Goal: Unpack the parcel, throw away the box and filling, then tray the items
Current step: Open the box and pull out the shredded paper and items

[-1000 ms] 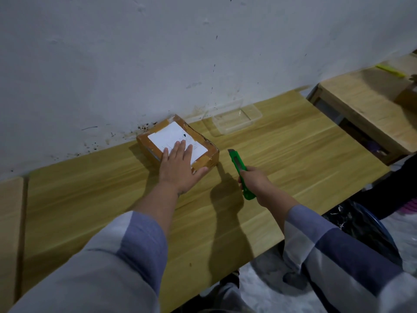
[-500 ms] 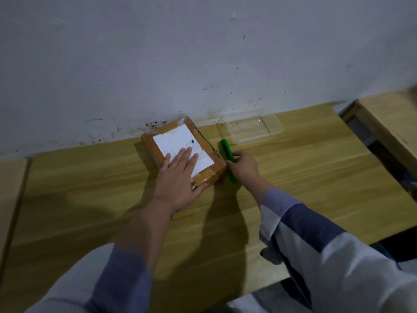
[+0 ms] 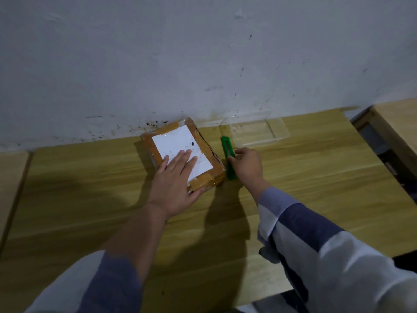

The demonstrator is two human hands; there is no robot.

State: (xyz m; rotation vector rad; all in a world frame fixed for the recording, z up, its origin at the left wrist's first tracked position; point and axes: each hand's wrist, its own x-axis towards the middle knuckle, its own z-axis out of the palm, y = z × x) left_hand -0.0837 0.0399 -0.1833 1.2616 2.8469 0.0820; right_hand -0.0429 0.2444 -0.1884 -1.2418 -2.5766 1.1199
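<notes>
Parcel (image 3: 180, 152) between green cutter (image 3: 228, 154), wall (image 3: 203, 53).

The left hand (image 3: 177, 184) lies flat with its fingers straight and close together, palm down, pressing on the box (image 3: 203, 141). Its arm is bare up to a pushed-back sleeve. The right hand (image 3: 247, 166) curls its fingers round a green knife (image 3: 228, 150). Its sleeve comes down to the wrist.
</notes>
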